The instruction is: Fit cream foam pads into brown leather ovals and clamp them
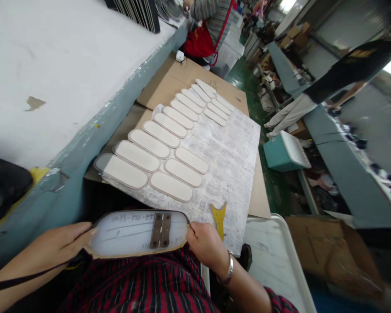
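My left hand (63, 243) grips the left end of a long oval translucent-white plastic template (127, 237). Its right end is pinched in my right hand (207, 245). A brown metal hinge (160, 230) is fixed across the template toward my right hand, and pen lines and writing mark its face. A brownish edging runs round its rim. Beyond it, rows of cream oval pieces with grey borders, such as this near one (171, 187), lie on a whitish board (228, 174). A yellow forked tool (218, 217) rests on the board near my right hand.
A white-topped table (52, 87) runs along the left. Cardboard (169, 82) lies under the board. To the right are a white tray (263, 248), a cardboard box (332, 256) and a teal bin (282, 152). A co-worker (211, 30) in a red apron is at the back, another person (339, 78) at right.
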`<state>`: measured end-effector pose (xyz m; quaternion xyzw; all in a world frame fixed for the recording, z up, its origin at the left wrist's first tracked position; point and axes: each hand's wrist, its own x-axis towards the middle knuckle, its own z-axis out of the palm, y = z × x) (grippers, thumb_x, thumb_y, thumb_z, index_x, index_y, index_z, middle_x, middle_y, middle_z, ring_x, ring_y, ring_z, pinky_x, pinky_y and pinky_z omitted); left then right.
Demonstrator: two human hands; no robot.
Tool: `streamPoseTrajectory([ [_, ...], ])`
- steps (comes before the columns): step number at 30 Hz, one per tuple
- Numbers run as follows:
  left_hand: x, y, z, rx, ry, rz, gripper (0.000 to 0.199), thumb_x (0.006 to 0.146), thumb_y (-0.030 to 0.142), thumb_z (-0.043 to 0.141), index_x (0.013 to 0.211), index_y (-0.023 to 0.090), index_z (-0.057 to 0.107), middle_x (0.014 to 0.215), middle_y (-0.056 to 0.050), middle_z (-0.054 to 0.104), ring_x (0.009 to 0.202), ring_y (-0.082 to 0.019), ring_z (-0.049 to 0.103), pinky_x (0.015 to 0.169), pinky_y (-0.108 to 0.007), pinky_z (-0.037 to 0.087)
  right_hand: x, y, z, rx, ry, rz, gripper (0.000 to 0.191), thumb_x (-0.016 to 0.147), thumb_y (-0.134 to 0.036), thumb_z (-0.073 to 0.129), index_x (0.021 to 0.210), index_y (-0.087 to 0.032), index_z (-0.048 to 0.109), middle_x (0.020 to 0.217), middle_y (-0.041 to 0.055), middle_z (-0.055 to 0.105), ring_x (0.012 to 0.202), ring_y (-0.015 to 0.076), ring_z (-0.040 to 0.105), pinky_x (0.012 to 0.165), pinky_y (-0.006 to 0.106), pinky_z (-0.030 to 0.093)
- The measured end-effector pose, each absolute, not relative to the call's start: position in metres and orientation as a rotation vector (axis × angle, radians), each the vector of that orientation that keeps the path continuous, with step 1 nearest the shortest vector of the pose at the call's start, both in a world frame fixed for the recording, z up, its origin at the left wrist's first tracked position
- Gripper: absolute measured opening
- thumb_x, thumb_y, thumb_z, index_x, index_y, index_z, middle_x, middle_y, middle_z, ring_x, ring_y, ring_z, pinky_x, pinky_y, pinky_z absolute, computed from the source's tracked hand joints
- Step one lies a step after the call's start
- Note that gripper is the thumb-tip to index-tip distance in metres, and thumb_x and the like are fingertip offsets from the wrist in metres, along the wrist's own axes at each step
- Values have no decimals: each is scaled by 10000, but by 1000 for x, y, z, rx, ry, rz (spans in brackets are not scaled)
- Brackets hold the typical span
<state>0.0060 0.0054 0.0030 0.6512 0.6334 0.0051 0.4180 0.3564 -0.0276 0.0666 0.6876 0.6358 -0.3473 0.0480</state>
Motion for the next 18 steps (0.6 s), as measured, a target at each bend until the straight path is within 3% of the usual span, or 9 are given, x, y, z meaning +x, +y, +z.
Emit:
streamPoseTrajectory([
  [3,14,7,27,1471,1483,-23,415,757,549,372,570,188,453,498,47,452,516,-120,483,499,-202,364,356,-28,70,2059,1959,-1047,251,819,-205,372,602,-172,494,583,35,591,547,117,521,512,231,276],
  [8,18,9,53,1181,1413,-40,527,777,660,268,689,182,471,531,35,479,391,-98,415,359,-203,301,362,-29,60,1993,1941,-1258,287,846,-283,353,601,-186,465,569,12,571,557,124,539,515,227,286],
  [13,18,3,58,1226,1390,40,567,818,638,199,629,177,470,531,22,480,424,-103,424,409,-219,338,363,-30,57,2017,1913,-1231,308,843,-341,390,577,-189,428,547,4,561,539,127,547,506,229,283],
  [18,24,-3,53,1580,1465,29,409,836,527,319,618,192,408,588,38,422,566,-128,441,541,-237,348,364,-32,55,2029,1916,-1280,334,869,-340,344,590,-191,451,512,-6,558,494,114,539,507,227,302],
])
